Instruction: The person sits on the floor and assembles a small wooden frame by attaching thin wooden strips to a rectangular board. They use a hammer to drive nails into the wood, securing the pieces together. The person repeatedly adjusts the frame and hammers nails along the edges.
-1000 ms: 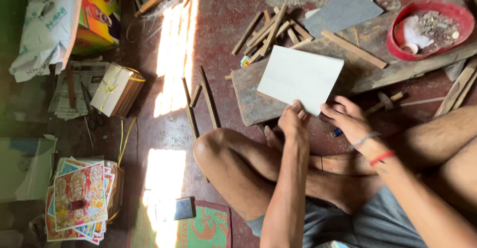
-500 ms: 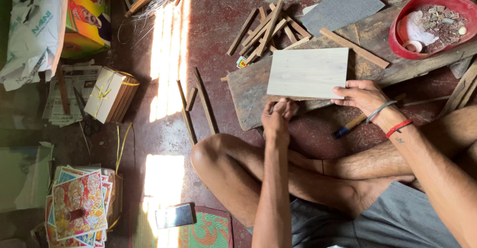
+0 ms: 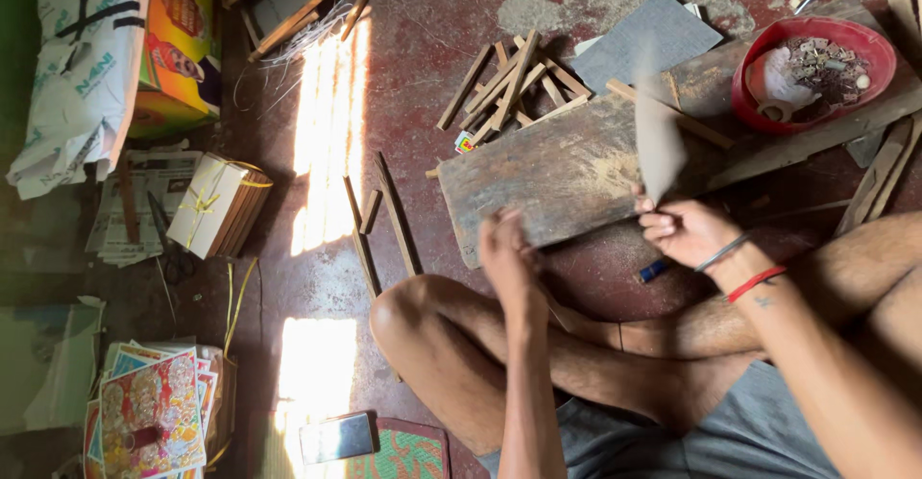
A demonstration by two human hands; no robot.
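I sit cross-legged on a red floor before a worn wooden board [image 3: 547, 177]. My right hand [image 3: 687, 229] grips the lower edge of a thin grey sheet [image 3: 658, 143], which is tilted up on edge and blurred above the board. My left hand [image 3: 506, 249] is blurred at the board's near edge; it holds nothing that I can make out. A blue pen [image 3: 653, 270] lies on the floor under my right wrist.
A red bowl [image 3: 864, 37] of small bits sits at the far right on a plank. A grey sheet [image 3: 648, 42] and loose wood strips [image 3: 514, 85] lie beyond the board. Left: tied packets [image 3: 216, 205], printed pictures [image 3: 154, 412], a sack [image 3: 82, 76]. A phone [image 3: 336, 437] lies near my knee.
The pale sheet lay flat on the board with both hands at its near edge; now my right hand has swung it up on edge, and my left hand has come off it.
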